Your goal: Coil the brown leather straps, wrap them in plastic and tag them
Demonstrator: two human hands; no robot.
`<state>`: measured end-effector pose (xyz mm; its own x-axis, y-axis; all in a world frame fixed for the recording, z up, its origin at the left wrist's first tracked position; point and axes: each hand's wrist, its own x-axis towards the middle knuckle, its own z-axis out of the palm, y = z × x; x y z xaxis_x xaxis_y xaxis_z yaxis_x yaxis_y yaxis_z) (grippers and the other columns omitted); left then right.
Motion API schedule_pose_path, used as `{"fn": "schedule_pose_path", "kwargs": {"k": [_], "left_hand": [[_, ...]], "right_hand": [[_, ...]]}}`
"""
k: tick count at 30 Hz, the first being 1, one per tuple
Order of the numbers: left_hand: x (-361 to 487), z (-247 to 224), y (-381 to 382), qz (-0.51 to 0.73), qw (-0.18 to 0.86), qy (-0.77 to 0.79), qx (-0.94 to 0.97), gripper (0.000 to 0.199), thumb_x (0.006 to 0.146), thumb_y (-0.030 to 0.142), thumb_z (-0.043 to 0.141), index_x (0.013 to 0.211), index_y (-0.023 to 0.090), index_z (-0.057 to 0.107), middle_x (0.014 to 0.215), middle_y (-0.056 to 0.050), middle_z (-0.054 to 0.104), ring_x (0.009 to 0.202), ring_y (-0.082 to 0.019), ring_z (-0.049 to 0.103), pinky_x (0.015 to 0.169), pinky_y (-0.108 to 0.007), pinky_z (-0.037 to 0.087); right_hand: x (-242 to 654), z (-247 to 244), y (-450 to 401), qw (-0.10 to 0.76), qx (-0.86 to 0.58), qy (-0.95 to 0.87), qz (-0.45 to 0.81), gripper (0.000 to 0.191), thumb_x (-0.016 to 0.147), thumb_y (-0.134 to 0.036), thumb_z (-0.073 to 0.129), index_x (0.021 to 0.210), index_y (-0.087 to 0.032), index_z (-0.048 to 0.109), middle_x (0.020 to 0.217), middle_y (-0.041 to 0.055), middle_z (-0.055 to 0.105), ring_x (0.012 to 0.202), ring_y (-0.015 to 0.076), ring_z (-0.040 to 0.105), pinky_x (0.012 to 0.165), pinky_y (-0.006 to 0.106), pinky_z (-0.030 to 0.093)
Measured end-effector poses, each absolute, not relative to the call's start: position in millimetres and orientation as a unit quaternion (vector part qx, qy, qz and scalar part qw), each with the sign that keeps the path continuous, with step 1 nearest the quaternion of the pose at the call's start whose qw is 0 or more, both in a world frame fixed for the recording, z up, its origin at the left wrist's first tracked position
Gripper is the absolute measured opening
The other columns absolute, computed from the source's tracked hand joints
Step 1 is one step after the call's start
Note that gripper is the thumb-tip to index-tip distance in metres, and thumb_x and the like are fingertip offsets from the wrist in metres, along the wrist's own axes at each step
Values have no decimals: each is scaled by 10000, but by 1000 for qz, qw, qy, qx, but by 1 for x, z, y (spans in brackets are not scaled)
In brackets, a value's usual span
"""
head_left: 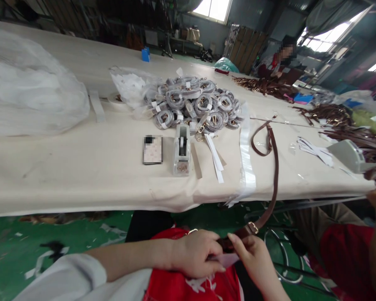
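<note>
Left hand (196, 253) and right hand (253, 255) low in the frame, below the near edge of the bench (81, 167), over a red lap. Fingers of both hands closed on the near end of a brown strap (274, 167): left fingers (213, 251) curled over it from above, right fingers (238, 244) pinched against it just beside them. Small pale slip showing between the two hands; material not discernible. Strap end itself mostly hidden under the fingers.

Strap narrow, flat, leather-like, dark brown, with a gold metal buckle (253, 227) just beyond the right hand. From there rising over the bench edge and ending in a loop on the cloth, right of the tape dispenser (181, 150).

Bench covered in off-white cloth, slightly creased. Tape dispenser grey, blocky, upright. Left of it, touching nothing, a phone (152, 149), flat, rectangular, its face blurred. Behind the dispenser, a heap of coiled straps (196, 104) wrapped in clear film, metal clasps glinting through. Right of the dispenser, white paper strips (214, 156) and a long clear plastic sleeve (246, 154) hanging over the bench edge.

Far left of the dispenser, a large bulging white bag (28, 88), cut off by the frame. Far right, loose brown straps (347, 121) in piles, partly cut off. Second person (347, 242) seated at right, red garment, mostly out of frame. Third person (282, 58) at the far end of the bench, small and indistinct.
</note>
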<state>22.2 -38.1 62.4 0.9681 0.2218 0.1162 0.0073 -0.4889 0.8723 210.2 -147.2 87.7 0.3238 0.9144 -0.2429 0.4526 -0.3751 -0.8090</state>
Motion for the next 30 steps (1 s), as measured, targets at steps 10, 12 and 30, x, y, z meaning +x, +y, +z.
{"fn": "schedule_pose_path", "kwargs": {"k": [10, 12, 30], "left_hand": [[24, 64, -44, 117, 436, -52, 891, 359, 791, 281, 762, 581, 194, 484, 647, 24, 479, 573, -116, 461, 490, -237, 354], [24, 63, -44, 112, 432, -56, 893, 344, 783, 261, 765, 587, 196, 490, 646, 27, 487, 572, -116, 465, 486, -235, 354], [23, 64, -42, 71, 373, -20, 925, 221, 811, 390, 754, 711, 211, 672, 658, 25, 498, 546, -119, 469, 472, -255, 360]], "right_hand": [[243, 154, -133, 139, -570, -699, 409, 212, 912, -342, 634, 1077, -241, 721, 1065, 84, 730, 1012, 236, 665, 911, 336, 521], [241, 147, -130, 116, -543, -682, 475, 180, 906, -358, 637, 968, -233, 751, 890, 59, 748, 829, 219, 680, 780, 309, 537], [225, 114, -141, 121, -624, -675, 374, 379, 924, -389, 613, 599, -198, 572, 559, -36, 528, 542, 118, 470, 537, 255, 296]]}}
